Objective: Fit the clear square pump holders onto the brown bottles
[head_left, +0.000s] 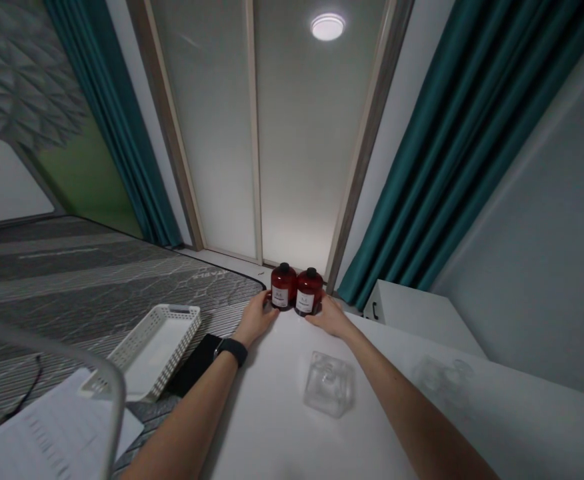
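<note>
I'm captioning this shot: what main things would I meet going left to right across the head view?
White perforated plastic basket, left grip, left round red bottle with black cap, right round red bottle with black cap, right grip, white boxy cabinet.

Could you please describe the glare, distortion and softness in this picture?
In the head view, a bright round light glares on the door panel, the teal curtains splay outward, likely wide-angle distortion, and the red bottles carry small print too soft to read.
</note>
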### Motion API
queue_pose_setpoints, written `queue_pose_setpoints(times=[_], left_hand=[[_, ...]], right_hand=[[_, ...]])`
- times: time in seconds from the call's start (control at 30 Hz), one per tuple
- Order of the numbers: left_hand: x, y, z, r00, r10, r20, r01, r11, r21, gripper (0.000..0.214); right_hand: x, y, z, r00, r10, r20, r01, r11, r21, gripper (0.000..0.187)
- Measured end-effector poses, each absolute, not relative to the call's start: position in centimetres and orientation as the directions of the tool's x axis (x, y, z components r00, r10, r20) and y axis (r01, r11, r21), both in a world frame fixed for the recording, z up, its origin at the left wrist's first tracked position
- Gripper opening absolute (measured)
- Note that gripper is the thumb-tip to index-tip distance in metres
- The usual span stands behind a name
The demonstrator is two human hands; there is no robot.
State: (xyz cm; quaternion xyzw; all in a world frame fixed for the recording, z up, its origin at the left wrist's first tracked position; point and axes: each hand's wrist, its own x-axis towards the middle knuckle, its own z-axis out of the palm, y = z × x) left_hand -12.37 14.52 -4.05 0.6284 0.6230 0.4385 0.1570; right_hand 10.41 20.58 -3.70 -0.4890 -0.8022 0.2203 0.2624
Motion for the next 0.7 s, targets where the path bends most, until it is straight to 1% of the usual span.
queue_pose_setpoints(times=[0.23,0.33,0.7], left_hand=[[-12.32,14.64,-4.1,-0.169,0.925,0.34,0.643,-0.158,0.749,0.042],[-12.3,14.67,-4.02,-0.169,0.93,0.327,0.651,-0.144,0.745,0.044],[-12.27,14.58,-3.7,-0.154,0.938,0.311,0.668,-0.133,0.732,0.043]], right_hand=[[10.57,20.44,-3.48,-0.385,0.899,0.211,0.64,0.424,-0.64,0.06],[10.6,20.21,-3.34,-0.385,0.898,0.213,0.639,0.426,-0.641,0.063],[10.45,19.99,-3.51,-0.364,0.909,0.203,0.656,0.405,-0.638,0.064]])
